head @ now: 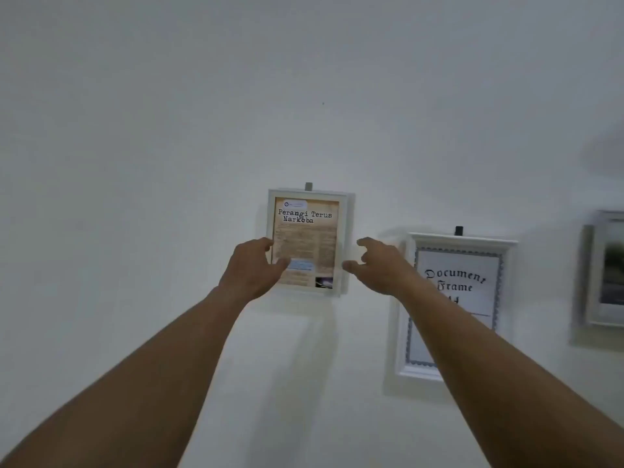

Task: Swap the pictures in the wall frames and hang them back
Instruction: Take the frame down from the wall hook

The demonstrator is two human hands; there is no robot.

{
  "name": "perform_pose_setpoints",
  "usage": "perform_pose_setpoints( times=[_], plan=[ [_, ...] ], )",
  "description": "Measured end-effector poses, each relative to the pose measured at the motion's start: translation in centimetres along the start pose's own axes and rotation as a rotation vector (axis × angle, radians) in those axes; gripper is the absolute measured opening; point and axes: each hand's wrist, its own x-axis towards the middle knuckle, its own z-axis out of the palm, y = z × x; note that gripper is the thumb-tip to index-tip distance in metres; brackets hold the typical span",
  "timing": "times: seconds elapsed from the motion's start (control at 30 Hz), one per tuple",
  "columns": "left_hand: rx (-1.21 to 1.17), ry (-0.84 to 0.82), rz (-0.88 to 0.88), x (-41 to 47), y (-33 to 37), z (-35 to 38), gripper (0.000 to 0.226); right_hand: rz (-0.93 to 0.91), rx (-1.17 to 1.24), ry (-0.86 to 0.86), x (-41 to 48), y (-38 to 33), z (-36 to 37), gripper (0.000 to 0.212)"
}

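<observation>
Fingers [266,243] of left hand [250,271] pinch frame [309,231] left edge; right hand [381,268] spread beside right edge.

The left hand [251,270] and the right hand [383,268] are showing bare. Behind the hands, both forearms are showing bare to the view's lower edge.
</observation>
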Motion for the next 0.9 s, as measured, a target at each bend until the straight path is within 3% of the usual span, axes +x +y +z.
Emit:
perform_pose_setpoints(
  times=[0.2,0.4,0.53,0.9],
  plan=[
    [-0.124,0.056,-0.054,3.5,-4.2,2.3,0.055,0.024,0.147,0.081,2.4,-0.8,3.6,0.062],
    [-0.295,0.111,0.001,5.0,-4.7,4.1,0.046,-0.041,0.260,0.185,4.3,-0.1,6.6,0.054],
    [-0.281,0.128,0.011,5.8,-5.8,5.0,0.057,-0.046,0.411,0.236,5.0,0.3,7.6,0.062],
    [-0.317,0.065,0.018,4.8,-3.1,2.7,0.066,-0.031,0.486,0.286,2.9,0.0,5.0,0.092]
  ],
)
